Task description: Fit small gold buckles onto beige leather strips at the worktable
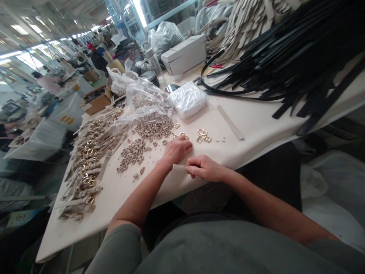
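My right hand (204,168) is closed on a short beige strap (179,168), whose free end points left over the table's near edge. Just beyond it, my left hand (178,149) rests low over the tabletop with its fingers curled inward; what they hold, if anything, is hidden. Several gold buckles (182,134) lie right behind the left hand, partly covered by it. A second small group of gold buckles (203,136) sits to its right. Left of that hand spreads a heap of small beige strap loops (132,153).
Beige straps with gold buckles (89,163) are piled along the table's left side. One beige strap (230,122) lies at right. Behind are a clear plastic bag (145,99), a wrapped white packet (188,99), a white box (184,55) and many black straps (273,53).
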`<state>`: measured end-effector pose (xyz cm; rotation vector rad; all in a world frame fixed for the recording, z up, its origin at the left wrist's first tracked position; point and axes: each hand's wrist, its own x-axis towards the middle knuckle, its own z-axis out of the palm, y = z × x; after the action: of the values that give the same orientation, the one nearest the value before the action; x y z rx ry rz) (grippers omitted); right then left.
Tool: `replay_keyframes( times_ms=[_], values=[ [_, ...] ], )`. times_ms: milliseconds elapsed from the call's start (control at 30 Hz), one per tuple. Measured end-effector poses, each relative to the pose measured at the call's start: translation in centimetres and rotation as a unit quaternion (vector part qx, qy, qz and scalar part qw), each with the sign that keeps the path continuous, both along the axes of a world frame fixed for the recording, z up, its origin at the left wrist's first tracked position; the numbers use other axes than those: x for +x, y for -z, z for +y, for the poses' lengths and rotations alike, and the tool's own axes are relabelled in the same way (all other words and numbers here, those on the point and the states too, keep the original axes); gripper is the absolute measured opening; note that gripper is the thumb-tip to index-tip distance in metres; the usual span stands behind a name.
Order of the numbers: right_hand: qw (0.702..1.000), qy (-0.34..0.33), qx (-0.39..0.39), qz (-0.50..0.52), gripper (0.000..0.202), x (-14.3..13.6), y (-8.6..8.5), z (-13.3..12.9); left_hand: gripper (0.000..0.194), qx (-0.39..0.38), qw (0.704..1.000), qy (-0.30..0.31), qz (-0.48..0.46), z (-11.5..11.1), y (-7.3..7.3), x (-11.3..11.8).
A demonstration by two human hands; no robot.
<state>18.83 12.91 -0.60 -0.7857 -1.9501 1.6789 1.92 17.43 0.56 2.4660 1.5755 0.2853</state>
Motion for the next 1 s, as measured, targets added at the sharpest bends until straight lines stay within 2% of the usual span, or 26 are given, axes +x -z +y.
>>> replay_keyframes(
  times_ms=[133, 267, 333, 400, 500, 633, 733, 833, 1000],
  values=[
    [1.0, 0.003, -0.011, 0.001, 0.023, 0.0, 0.0, -0.1, 0.014, 0.021, 0.993, -0.011, -0.118, 0.6, 0.0, -0.4],
    [0.999, 0.011, -0.051, 0.015, 0.024, 0.2, 0.1, 0.0, 0.009, 0.029, 0.958, -0.087, -0.271, 0.2, 0.4, -1.7],
    [0.997, 0.02, -0.067, 0.031, 0.025, 0.2, 0.2, 0.0, 0.012, 0.017, 0.923, -0.141, -0.358, -0.6, 0.6, -2.4],
    [0.995, 0.041, -0.077, 0.051, 0.028, 0.2, 0.4, 0.0, 0.023, -0.007, 0.872, -0.183, -0.453, -1.5, 0.6, -2.9],
    [0.987, 0.112, -0.078, 0.081, 0.031, 0.0, 0.7, 0.0, 0.038, -0.03, 0.801, -0.209, -0.56, -2.8, 0.4, -3.2],
    [0.966, 0.22, -0.069, 0.115, 0.034, -0.3, 0.7, 0.1, 0.036, -0.039, 0.744, -0.215, -0.631, -4.4, 0.0, -3.0],
    [0.959, 0.251, -0.058, 0.12, 0.036, -0.6, 0.8, 0.2, 0.036, -0.069, 0.706, -0.231, -0.666, -5.5, 0.0, -2.2],
    [0.961, 0.261, -0.01, 0.085, 0.033, -0.8, 1.2, 0.0, 0.038, -0.096, 0.673, -0.252, -0.689, -6.3, 0.1, -1.1],
    [0.943, 0.256, 0.213, 0.017, 0.021, -0.8, 1.5, -0.5, 0.039, -0.11, 0.638, -0.269, -0.713, -6.1, 0.3, 0.1]
  ],
)
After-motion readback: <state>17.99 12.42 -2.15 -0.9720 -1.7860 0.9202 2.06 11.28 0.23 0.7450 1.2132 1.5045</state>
